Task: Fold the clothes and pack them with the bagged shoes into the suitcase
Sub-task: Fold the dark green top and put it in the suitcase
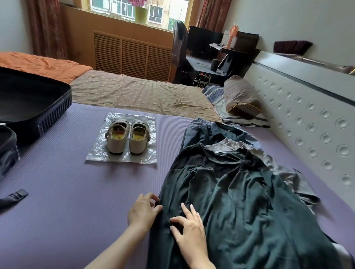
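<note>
Nearest me, my left hand (144,211) pinches the left edge of the crumpled dark green garment (240,212) while my right hand (189,229) rests on it just beside, fingers spread; I judge folding is only starting. Farther right, a grey garment (275,162) and a blue-grey garment (195,131) lie unfolded beneath it on the ribbed purple mat (63,189), and the cream strap shoes (128,139) stand on, not in, the flat clear plastic bag (99,154). Far left, the black suitcase (27,103) lies open, nothing visibly packed.

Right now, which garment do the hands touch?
The dark green garment, topmost and nearest: the left hand pinches its edge, the right hand rests on it. The grey garment and blue garment lie beyond.
</note>
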Available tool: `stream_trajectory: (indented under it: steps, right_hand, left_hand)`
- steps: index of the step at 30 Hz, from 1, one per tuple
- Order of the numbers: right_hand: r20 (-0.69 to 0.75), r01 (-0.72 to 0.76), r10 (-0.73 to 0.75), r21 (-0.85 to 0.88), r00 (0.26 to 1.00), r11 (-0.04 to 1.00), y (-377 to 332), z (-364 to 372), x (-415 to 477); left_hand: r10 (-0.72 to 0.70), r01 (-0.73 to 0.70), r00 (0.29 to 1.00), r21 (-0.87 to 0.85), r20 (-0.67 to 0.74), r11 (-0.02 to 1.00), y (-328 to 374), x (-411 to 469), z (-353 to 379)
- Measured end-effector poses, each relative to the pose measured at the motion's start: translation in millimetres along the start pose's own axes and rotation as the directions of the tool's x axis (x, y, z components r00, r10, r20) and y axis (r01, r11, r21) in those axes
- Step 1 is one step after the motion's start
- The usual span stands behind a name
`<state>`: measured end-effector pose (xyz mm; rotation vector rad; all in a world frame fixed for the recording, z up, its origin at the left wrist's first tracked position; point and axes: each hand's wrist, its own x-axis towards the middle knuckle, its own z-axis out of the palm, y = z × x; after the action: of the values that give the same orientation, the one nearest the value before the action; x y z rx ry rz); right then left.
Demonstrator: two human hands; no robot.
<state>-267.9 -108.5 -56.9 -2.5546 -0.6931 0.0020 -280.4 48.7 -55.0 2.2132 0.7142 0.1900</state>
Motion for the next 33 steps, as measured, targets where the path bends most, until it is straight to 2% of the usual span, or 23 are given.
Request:
stream_trajectory:
  steps: [2,4,7,10,12,14,16,18,20,23,26,28,33]
  right_hand:
    - [0.019,0.002,-0.002,-0.025,1.000,1.000,-0.7,-1.1,-0.8]
    - [0.024,-0.010,0.011,-0.050,1.000,0.999,-0.3,-0.1,-1.2]
    - [0.030,-0.016,0.019,-0.079,0.999,0.997,-4.8,2.3,0.5]
    - [0.038,-0.026,0.029,-0.076,0.999,0.997,-10.4,7.8,1.9]
    - [0.073,-0.019,0.026,-0.094,0.997,0.995,-14.6,11.9,2.5]
    - [0.093,0.022,-0.005,-0.192,0.996,0.981,-22.0,17.4,1.2]
    - [0.062,0.048,-0.033,-0.253,0.998,0.966,-30.5,24.4,-4.2]
    - [-0.034,0.105,-0.116,-0.233,0.993,0.967,-39.6,29.6,-7.8]
    - [-0.199,0.133,-0.171,-0.191,0.965,0.972,-43.3,30.8,-4.7]
    - [-0.318,0.007,-0.074,-0.205,0.945,0.979,-36.9,22.5,7.6]
    - [-0.332,-0.199,0.116,-0.228,0.936,0.953,-22.7,9.9,16.5]
    - [-0.329,-0.277,0.190,-0.242,0.925,0.930,-9.2,7.8,15.9]
    - [-0.373,-0.265,0.185,-0.174,0.909,0.949,0.6,9.0,9.3]
  left_hand:
    - [0.010,-0.011,0.999,-0.019,-0.041,1.000,-1.8,1.1,0.7]
    - [-0.019,0.009,0.998,-0.153,-0.064,0.988,-4.2,3.9,0.8]
    - [-0.114,0.059,0.991,-0.526,-0.073,0.849,-1.6,6.6,-4.9]
    - [-0.225,0.108,0.969,-0.638,-0.104,0.762,-6.2,12.1,-20.3]
    - [-0.281,0.134,0.948,-0.618,-0.147,0.775,-22.8,19.3,-35.1]
    - [-0.311,0.154,0.931,-0.566,-0.192,0.810,-44.9,26.6,-54.2]
    - [-0.306,0.154,0.925,-0.518,-0.223,0.841,-64.4,30.5,-76.7]
    - [-0.282,0.133,0.925,-0.479,-0.254,0.867,-78.7,31.5,-98.0]
    - [-0.252,0.114,0.926,-0.430,-0.280,0.895,-87.2,29.6,-114.6]
    - [-0.217,0.095,0.927,-0.368,-0.307,0.925,-93.2,26.2,-125.9]
    - [-0.192,0.095,0.947,-0.346,-0.259,0.933,-97.2,24.6,-121.3]
    - [-0.180,0.105,0.963,-0.333,-0.202,0.937,-97.8,24.5,-114.7]
    - [-0.184,0.163,0.981,-0.272,-0.052,0.948,-90.6,25.9,-104.7]
